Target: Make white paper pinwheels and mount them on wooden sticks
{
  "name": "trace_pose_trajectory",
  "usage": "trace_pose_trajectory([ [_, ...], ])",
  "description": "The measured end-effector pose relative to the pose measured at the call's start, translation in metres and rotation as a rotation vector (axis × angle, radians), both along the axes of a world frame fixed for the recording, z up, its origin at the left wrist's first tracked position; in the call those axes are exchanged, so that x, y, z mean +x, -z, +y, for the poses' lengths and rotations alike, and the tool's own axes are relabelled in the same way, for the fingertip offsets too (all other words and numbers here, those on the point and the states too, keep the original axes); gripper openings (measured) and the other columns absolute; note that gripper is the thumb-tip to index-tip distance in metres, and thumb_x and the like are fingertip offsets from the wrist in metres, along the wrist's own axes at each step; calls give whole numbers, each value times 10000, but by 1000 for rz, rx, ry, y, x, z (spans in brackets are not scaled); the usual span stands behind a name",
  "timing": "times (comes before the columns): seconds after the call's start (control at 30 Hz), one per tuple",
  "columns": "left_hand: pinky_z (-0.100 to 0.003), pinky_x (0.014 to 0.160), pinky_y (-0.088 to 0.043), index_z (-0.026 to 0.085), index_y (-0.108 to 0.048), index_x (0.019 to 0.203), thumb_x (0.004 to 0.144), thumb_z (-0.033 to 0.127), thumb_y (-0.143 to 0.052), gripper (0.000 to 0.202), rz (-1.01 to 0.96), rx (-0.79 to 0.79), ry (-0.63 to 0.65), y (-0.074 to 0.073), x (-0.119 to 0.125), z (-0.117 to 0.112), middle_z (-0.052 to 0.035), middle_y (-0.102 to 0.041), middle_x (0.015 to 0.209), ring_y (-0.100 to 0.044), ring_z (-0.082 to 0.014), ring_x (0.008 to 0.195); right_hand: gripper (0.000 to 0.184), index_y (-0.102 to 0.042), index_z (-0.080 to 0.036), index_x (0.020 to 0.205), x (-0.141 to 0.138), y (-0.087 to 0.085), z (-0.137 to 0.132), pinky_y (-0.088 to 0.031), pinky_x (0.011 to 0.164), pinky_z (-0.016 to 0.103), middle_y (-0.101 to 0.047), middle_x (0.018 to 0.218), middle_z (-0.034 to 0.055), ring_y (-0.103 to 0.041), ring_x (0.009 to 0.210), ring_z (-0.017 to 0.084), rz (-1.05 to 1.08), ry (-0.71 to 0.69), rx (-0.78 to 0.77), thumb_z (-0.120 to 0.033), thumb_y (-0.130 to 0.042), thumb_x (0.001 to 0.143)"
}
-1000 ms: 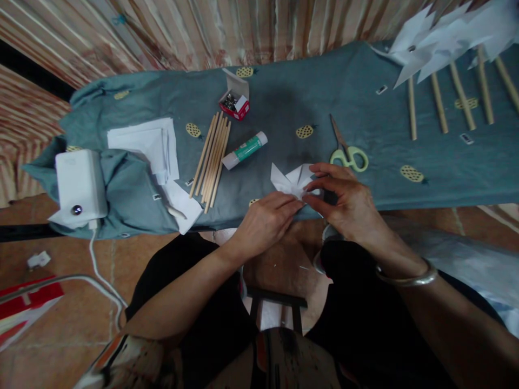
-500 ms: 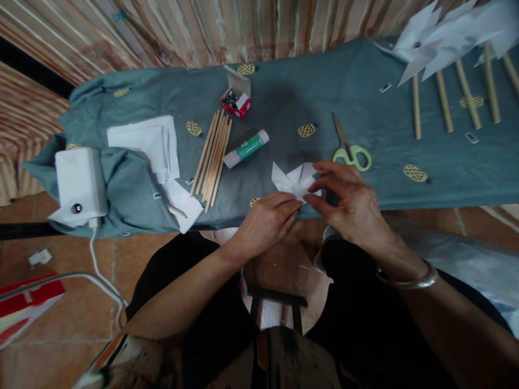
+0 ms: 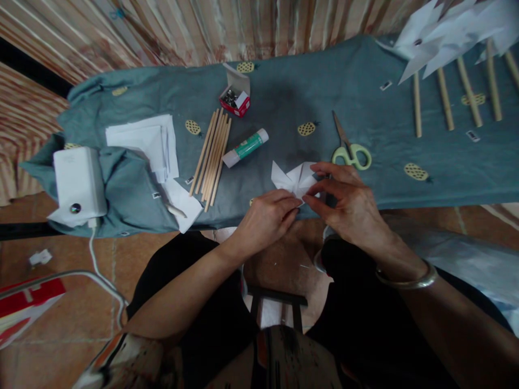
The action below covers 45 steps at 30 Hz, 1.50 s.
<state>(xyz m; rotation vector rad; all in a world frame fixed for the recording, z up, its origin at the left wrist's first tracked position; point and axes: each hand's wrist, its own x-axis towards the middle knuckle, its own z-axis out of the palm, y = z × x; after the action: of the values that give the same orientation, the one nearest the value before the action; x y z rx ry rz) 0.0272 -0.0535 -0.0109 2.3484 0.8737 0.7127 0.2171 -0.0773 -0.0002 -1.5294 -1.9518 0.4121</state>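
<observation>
A white paper pinwheel (image 3: 295, 177) with folded blades lies at the front edge of the cloth-covered table, between my two hands. My left hand (image 3: 267, 217) has its fingers closed on the pinwheel's near left side. At the right, my right hand (image 3: 344, 197) pinches the paper near its middle with thumb and index finger, the other fingers resting by the right blade. The fingers hide part of the paper's near edge. Just beyond my right hand are scissors (image 3: 352, 155) with light green handles. A green and white glue stick (image 3: 245, 147) lies to the left.
Thin wooden sticks (image 3: 211, 156) lie left of the glue stick, below an open red box (image 3: 235, 100) of small metal pins. Farther left are white paper sheets (image 3: 166, 143) and a white device (image 3: 80, 183) with a cable. Several pinwheels on sticks (image 3: 441, 46) lie at the far right.
The right thumb and index finger have drawn closer together at the pinwheel's middle. My left hand stays on the paper, almost unmoved.
</observation>
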Motion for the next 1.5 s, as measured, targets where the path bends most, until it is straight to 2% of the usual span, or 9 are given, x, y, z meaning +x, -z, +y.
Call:
trace_pose_trajectory([
  [0.13, -292, 816, -577, 135, -698, 974, 895, 143, -537, 180, -11, -55, -6, -1, 0, 0, -76, -723, 967, -695, -166, 897, 115, -675, -214, 763, 0, 1, 0, -481, 940, 558, -648, 1201, 102, -604, 1082, 319, 9, -6, 8, -284, -626, 840],
  [0.43, -289, 808, -573, 156, -708, 965, 882, 144, -549, 180, -5, -107, -21, 0, 0, 1, -63, -729, 968, -699, -160, 889, 109, -658, -250, 760, 0, 2, 0, -489, 954, 554, -646, 1197, 61, -603, 1085, 308, -2, 2, 8, -304, -622, 848],
  [0.57, -291, 822, -574, 158, -709, 975, 878, 138, -544, 192, -16, -108, -22, 0, 0, 2, -68, -727, 982, -698, -157, 896, 72, -682, -282, 849, 0, 0, 0, -492, 976, 521, -626, 1220, 31, -600, 1092, 284, 8, 7, -5, -297, -612, 855],
  [0.8, -306, 829, -574, 159, -705, 964, 884, 142, -535, 190, 9, -115, -16, -3, 0, 1, -72, -729, 988, -699, -169, 911, 284, -672, -367, 1129, -1, 2, -1, -430, 1028, 591, -555, 1365, 13, -509, 1242, 337, -28, -58, -81, -298, -516, 901],
  [1.1, -301, 845, -571, 149, -701, 965, 867, 114, -549, 184, -12, -116, -15, -1, 1, 1, -74, -729, 995, -699, -168, 923, 383, -641, -384, 1184, -6, 6, -3, -401, 1050, 589, -500, 1426, -20, -424, 1333, 354, -38, -90, -97, -207, -493, 879],
  [1.33, -300, 819, -573, 145, -682, 974, 873, 134, -551, 165, -6, -104, -9, -1, -1, 1, -70, -712, 979, -687, -167, 902, 356, -611, -314, 1168, -16, 13, -10, -393, 1020, 582, -455, 1472, 29, -398, 1349, 347, -120, -65, -59, -177, -437, 888],
  [1.5, -339, 860, -559, 138, -670, 987, 869, 184, -586, 152, 61, 3, -1, 0, -4, 1, -91, -678, 996, -649, -200, 977, 355, -589, -308, 1199, -21, 17, -12, -357, 1040, 584, -466, 1473, 50, -410, 1351, 343, -137, -55, -45, -206, -406, 912],
])
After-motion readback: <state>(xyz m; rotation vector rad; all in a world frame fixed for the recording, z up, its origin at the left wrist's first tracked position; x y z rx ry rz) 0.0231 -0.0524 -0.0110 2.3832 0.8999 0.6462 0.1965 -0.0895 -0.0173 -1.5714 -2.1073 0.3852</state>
